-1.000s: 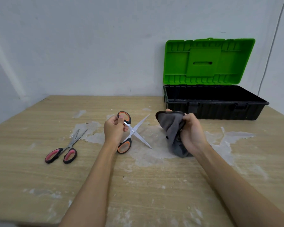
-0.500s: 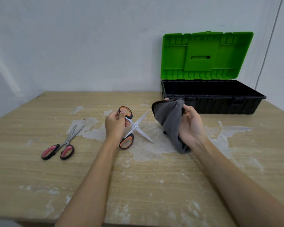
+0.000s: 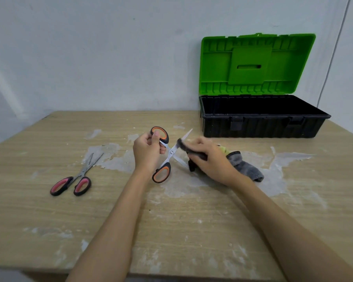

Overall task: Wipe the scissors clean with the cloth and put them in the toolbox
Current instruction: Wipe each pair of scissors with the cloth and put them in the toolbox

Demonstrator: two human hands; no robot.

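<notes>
The orange-handled scissors [image 3: 166, 154] are up off the table, blades spread wide in an X, near the middle of the wooden table [image 3: 49, 231]. The left hand [image 3: 148, 152] grips them at the upper handle loop, fingers curled round it. At three o'clock from the pivot, the right hand [image 3: 209, 160] clutches the grey cloth [image 3: 244, 166], bunched over the upper blade so that only the tip pokes out past it; the cloth's loose end trails off toward four o'clock and rests on the tabletop. The hand is a bit blurred.

Up at one o'clock from the scissors, against the wall, stands the toolbox [image 3: 263, 127], black tub with its green lid [image 3: 255, 64] propped upright. Well off at nine o'clock lies a second pair, the pink-handled scissors [image 3: 74, 179], flat on the table with blades slightly parted. White smears blotch the wood around the hands.
</notes>
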